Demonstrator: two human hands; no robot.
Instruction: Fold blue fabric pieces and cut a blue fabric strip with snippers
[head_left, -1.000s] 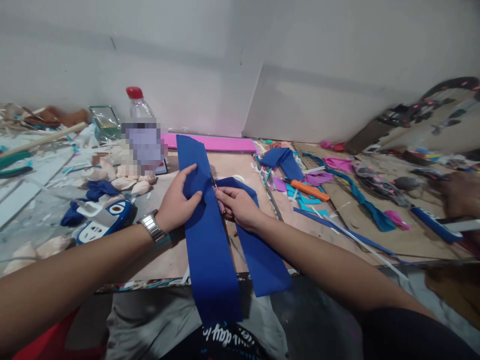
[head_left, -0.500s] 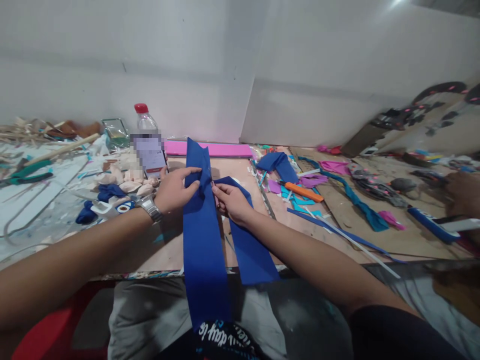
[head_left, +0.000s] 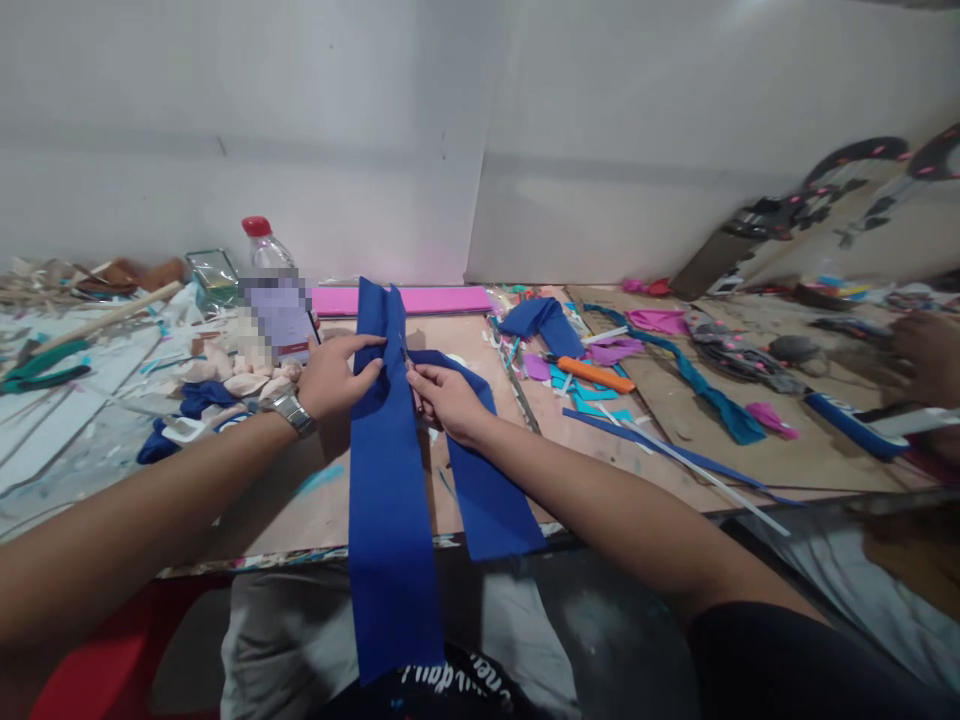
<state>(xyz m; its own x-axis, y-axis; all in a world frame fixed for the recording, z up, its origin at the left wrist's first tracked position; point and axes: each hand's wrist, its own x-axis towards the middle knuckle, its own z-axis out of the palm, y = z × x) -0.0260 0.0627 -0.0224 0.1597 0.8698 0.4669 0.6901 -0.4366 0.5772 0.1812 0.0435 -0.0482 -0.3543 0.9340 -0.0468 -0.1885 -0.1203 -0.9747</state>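
Note:
A long blue fabric strip [head_left: 390, 520] runs from the back of the worktable over its front edge towards my lap. My left hand [head_left: 330, 375], with a metal watch at the wrist, grips a raised fold of it between index finger and thumb. My right hand [head_left: 446, 400] is closed around a small slim tool with a pinkish handle [head_left: 418, 400]. Its dark pointed metal tip [head_left: 403, 350] lies at the strip's right edge, beside the fold; I cannot tell its exact kind. Under my right forearm lies another length of blue fabric [head_left: 491, 505], hanging slightly over the table edge.
Behind the strip lies a pink bar [head_left: 442, 300]. To the left are a red-capped bottle [head_left: 259, 235], a phone [head_left: 281, 315] and green-handled pliers [head_left: 45, 365]. An orange cutter [head_left: 596, 374] lies among scraps at right. Another person's hand [head_left: 934, 355] is at far right.
The whole view has shifted slightly, so things appear further left. Both hands keep their places on the blue strip; the tool's pointed tip now shows more clearly at the fold.

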